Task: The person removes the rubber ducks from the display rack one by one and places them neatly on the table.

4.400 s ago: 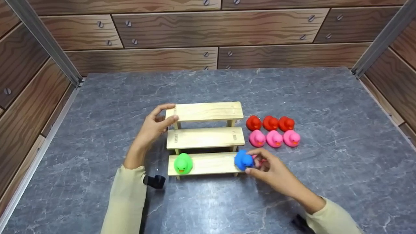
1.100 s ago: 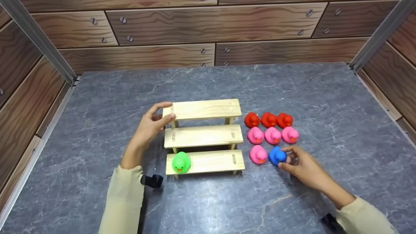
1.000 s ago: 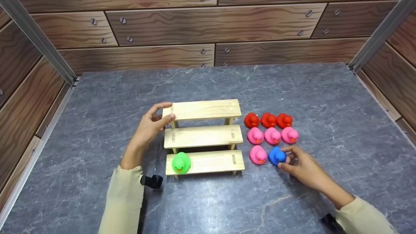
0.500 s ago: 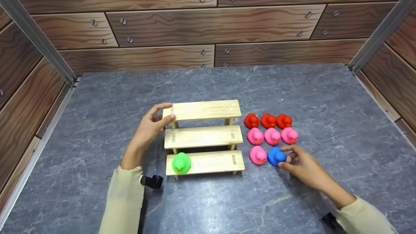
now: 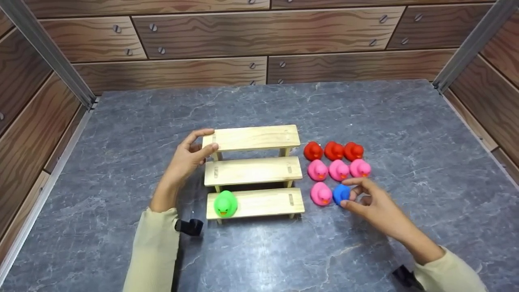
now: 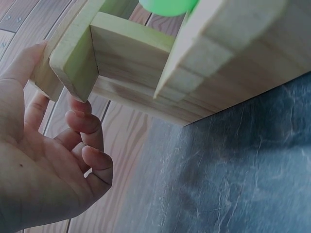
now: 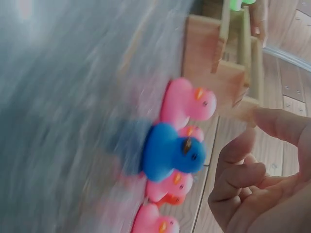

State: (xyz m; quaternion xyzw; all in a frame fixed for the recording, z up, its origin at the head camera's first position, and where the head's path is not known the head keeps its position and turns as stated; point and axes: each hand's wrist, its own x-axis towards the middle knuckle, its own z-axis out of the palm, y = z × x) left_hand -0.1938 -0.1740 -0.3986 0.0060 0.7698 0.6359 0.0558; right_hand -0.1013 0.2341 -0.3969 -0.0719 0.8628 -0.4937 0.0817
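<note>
A three-step wooden display stand (image 5: pixel 253 171) stands on the table. At its upper left, my left hand (image 5: pixel 183 162) pinches the end of the top step between thumb and forefinger, its other fingers loosely curled below. On the bottom step's left end sits a green rubber duck (image 5: pixel 225 204). Right of the stand, a blue rubber duck (image 5: pixel 340 194) rests upright on the table beside a pink rubber duck (image 5: pixel 320 194). My right hand (image 5: pixel 377 207) hovers close to the blue duck; the right wrist view shows a gap between its relaxed fingers and the blue duck (image 7: pixel 167 153).
Behind the blue duck, a row of pink ducks (image 5: pixel 339 170) stands on the table, with a row of red ducks (image 5: pixel 334 151) behind that. The grey marbled tabletop (image 5: pixel 259 259) meets wood-patterned walls (image 5: pixel 259 36) at the back and sides.
Earlier my right hand held the blue duck with a pink one by the bottom step. Both now stand on the table farther right; the hand has let go of the blue duck. The left hand keeps its hold.
</note>
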